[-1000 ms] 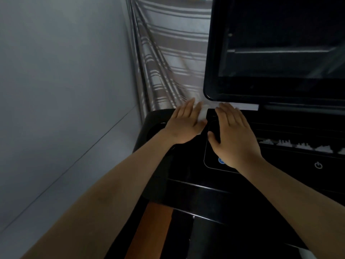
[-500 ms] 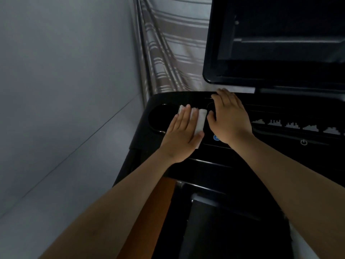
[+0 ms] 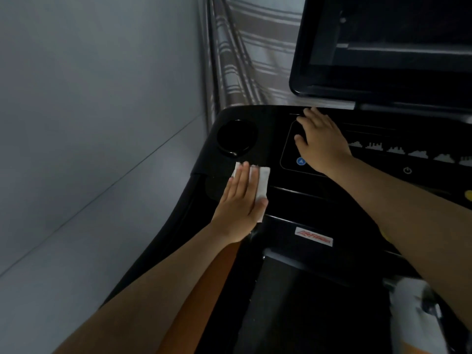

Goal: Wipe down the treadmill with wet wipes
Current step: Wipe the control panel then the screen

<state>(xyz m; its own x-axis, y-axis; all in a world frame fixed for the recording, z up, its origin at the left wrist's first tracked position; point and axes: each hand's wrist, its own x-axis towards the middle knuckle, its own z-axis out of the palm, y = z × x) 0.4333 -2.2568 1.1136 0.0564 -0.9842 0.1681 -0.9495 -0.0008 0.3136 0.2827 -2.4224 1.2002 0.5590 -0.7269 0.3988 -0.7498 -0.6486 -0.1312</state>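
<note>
The black treadmill console [image 3: 275, 129] fills the right of the head view, with a dark screen [image 3: 388, 47] above it. My left hand [image 3: 242, 200] lies flat with straight fingers on a folded white wet wipe [image 3: 263, 182], pressing it onto the console's near left edge, just below the round cup holder [image 3: 236, 137]. My right hand [image 3: 321, 141] rests flat on the button panel beside a blue button [image 3: 301, 161], fingers spread. No wipe shows under the right hand.
A grey wall [image 3: 89, 111] runs close along the left. A striped curtain [image 3: 245, 54] hangs behind the console. The treadmill belt [image 3: 306, 302] lies below, with a white object [image 3: 413, 310] at lower right and a red logo label [image 3: 313, 236].
My left hand has slid the wipe toward me, from beside the cup holder down to the console's front edge. The right hand has stayed on the button panel.
</note>
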